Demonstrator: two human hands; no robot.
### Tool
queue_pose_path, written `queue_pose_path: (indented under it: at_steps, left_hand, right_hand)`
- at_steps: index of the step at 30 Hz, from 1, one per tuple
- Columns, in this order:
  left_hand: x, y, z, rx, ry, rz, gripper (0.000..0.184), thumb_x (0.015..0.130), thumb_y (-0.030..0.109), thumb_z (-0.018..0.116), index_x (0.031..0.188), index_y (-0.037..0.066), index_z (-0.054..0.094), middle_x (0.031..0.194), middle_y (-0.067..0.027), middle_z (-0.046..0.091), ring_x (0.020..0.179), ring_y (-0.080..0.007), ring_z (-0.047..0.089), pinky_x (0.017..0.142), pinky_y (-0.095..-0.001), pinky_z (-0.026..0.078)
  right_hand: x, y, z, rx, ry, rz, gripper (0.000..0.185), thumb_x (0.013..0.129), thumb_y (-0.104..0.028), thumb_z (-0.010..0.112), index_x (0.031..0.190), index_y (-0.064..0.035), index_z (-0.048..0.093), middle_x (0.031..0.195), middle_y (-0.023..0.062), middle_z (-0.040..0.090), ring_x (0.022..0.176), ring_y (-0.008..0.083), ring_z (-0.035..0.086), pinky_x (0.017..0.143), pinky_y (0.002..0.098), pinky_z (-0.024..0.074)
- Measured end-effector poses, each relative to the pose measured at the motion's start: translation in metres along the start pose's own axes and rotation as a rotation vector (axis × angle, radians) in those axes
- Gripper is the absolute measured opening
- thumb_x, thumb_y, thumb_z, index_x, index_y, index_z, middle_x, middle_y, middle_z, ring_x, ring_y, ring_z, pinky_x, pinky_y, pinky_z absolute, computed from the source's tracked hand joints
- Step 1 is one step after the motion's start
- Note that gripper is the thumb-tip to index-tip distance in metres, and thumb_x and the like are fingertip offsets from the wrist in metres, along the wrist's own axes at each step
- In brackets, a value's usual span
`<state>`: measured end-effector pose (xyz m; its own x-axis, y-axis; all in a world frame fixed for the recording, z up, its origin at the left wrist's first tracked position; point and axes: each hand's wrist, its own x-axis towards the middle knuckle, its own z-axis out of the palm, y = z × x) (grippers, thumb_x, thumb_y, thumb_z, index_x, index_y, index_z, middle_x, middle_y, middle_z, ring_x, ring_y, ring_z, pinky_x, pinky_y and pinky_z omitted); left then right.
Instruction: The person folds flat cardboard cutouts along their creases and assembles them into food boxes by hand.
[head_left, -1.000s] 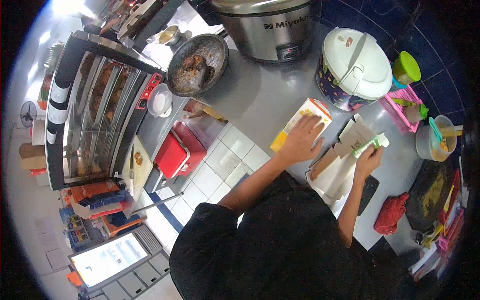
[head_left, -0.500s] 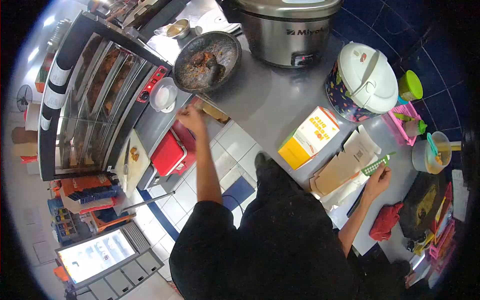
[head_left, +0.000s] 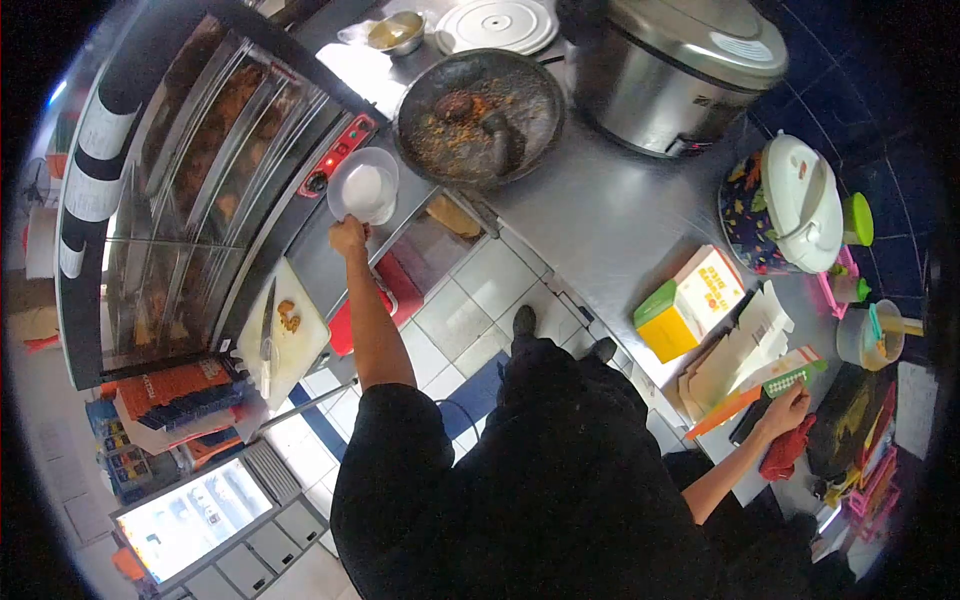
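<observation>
My left hand (head_left: 350,236) is at the near rim of a translucent plastic bowl (head_left: 385,176) with something white inside. Its fingers are bent in at the rim; their tips are partly hidden. Out to the right, my right hand (head_left: 789,411) pinches a green, white and orange printed carton (head_left: 786,382), which looks flat. Brown folded cartons (head_left: 722,376) lie just beside it. A standing yellow and white takeaway box (head_left: 708,290) is on the steel counter beyond them.
A stone mortar (head_left: 447,145) with a pestle and brown residue sits behind the bowl, near a large rice cooker (head_left: 650,85). A glass food warmer (head_left: 200,190) stands left. A knife and food pieces lie on a cutting board (head_left: 300,355). A red cloth (head_left: 785,455) lies right.
My left hand has reached the plastic bowl's rim. My right hand still holds the carton, and more of its white and orange panels show. The view has shifted.
</observation>
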<state>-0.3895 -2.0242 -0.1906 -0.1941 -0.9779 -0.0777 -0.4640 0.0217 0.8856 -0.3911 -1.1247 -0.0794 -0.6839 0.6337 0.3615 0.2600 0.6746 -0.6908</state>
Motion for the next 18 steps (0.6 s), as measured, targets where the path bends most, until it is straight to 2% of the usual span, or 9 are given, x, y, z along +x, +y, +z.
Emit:
queue_pose_path:
  at_steps: [1, 3, 7, 10, 11, 14, 16, 17, 18]
  left_hand:
    - [0.008, -0.009, -0.003, 0.045, 0.006, 0.059, 0.028, 0.083, 0.017, 0.054, 0.066, -0.005, 0.06, 0.056, -0.0169, 0.064, 0.045, -0.0231, 0.064, 0.041, -0.0367, 0.051]
    - [0.016, -0.027, -0.019, -0.003, 0.011, 0.033, 0.026, 0.082, 0.015, 0.054, 0.069, -0.007, 0.062, 0.058, -0.0156, 0.063, 0.044, -0.0216, 0.061, 0.039, -0.0347, 0.048]
    - [0.014, -0.055, -0.059, -0.205, -0.014, 0.011, 0.021, 0.085, 0.012, 0.051, 0.079, -0.006, 0.061, 0.058, -0.0175, 0.065, 0.043, -0.0222, 0.061, 0.039, -0.0351, 0.048]
    - [-0.001, -0.052, -0.082, -0.362, 0.073, -0.097, 0.021, 0.089, 0.011, 0.048, 0.084, -0.007, 0.059, 0.063, -0.0186, 0.066, 0.044, -0.0219, 0.06, 0.037, -0.0338, 0.046]
    - [-0.001, -0.049, -0.09, -0.301, 0.065, -0.174, 0.021, 0.092, 0.012, 0.047, 0.088, -0.006, 0.057, 0.067, -0.0194, 0.067, 0.047, -0.0221, 0.062, 0.038, -0.0322, 0.047]
    - [0.023, -0.081, -0.103, -0.273, 0.013, -0.21, 0.026, 0.095, 0.018, 0.05, 0.087, -0.006, 0.057, 0.067, -0.0184, 0.067, 0.044, -0.0223, 0.061, 0.038, -0.0319, 0.048]
    - [0.02, -0.09, -0.116, -0.291, -0.088, -0.065, 0.032, 0.096, 0.024, 0.052, 0.086, -0.007, 0.057, 0.07, -0.0218, 0.068, 0.054, -0.0274, 0.066, 0.045, -0.038, 0.053]
    - [0.034, -0.112, -0.122, -0.032, -0.06, 0.074, 0.036, 0.097, 0.027, 0.053, 0.089, -0.008, 0.057, 0.076, -0.0231, 0.068, 0.06, -0.0306, 0.067, 0.052, -0.0402, 0.054]
    - [0.048, -0.134, -0.128, 0.232, 0.004, 0.202, 0.039, 0.097, 0.03, 0.053, 0.092, -0.009, 0.058, 0.082, -0.0244, 0.068, 0.066, -0.0337, 0.068, 0.059, -0.0424, 0.056]
  right_hand:
    - [-0.003, -0.01, -0.002, -0.025, 0.026, -0.008, 0.031, 0.098, -0.027, 0.062, 0.092, 0.0035, 0.066, 0.088, 0.0104, 0.068, 0.081, 0.0166, 0.06, 0.074, 0.0334, 0.0489]
    - [-0.007, -0.023, -0.003, -0.056, 0.059, -0.051, 0.036, 0.097, -0.031, 0.063, 0.097, 0.0044, 0.068, 0.092, 0.014, 0.071, 0.084, 0.0204, 0.065, 0.076, 0.0356, 0.0505]
    - [-0.012, -0.043, -0.004, -0.13, 0.126, -0.042, 0.041, 0.096, -0.037, 0.064, 0.095, 0.0038, 0.068, 0.088, 0.0143, 0.071, 0.078, 0.0224, 0.065, 0.072, 0.0373, 0.0508]
    - [-0.018, -0.051, -0.002, -0.149, 0.146, -0.072, 0.04, 0.095, -0.038, 0.065, 0.093, 0.0022, 0.069, 0.088, 0.0128, 0.071, 0.078, 0.0224, 0.066, 0.071, 0.037, 0.0505]
    - [-0.017, -0.049, -0.001, -0.171, 0.129, -0.027, 0.04, 0.094, -0.039, 0.066, 0.091, 0.001, 0.07, 0.087, 0.0117, 0.071, 0.078, 0.0225, 0.066, 0.071, 0.0376, 0.0507]
    - [-0.025, -0.065, 0.003, -0.195, 0.142, -0.017, 0.039, 0.094, -0.037, 0.065, 0.091, 0.0019, 0.069, 0.089, 0.0129, 0.072, 0.08, 0.024, 0.067, 0.072, 0.0386, 0.0514]
    - [-0.028, -0.077, -0.001, -0.296, 0.119, -0.033, 0.037, 0.096, -0.034, 0.063, 0.095, 0.0027, 0.069, 0.092, 0.015, 0.073, 0.082, 0.0266, 0.068, 0.074, 0.0399, 0.052]
    - [-0.025, -0.06, -0.001, -0.202, 0.143, -0.134, 0.033, 0.097, -0.029, 0.061, 0.098, 0.0036, 0.068, 0.093, 0.0168, 0.073, 0.084, 0.0294, 0.069, 0.075, 0.041, 0.0522]
    - [-0.032, -0.074, -0.004, -0.233, 0.157, -0.202, 0.032, 0.098, -0.027, 0.061, 0.098, 0.0046, 0.066, 0.092, 0.0183, 0.072, 0.083, 0.0291, 0.069, 0.075, 0.0413, 0.052]
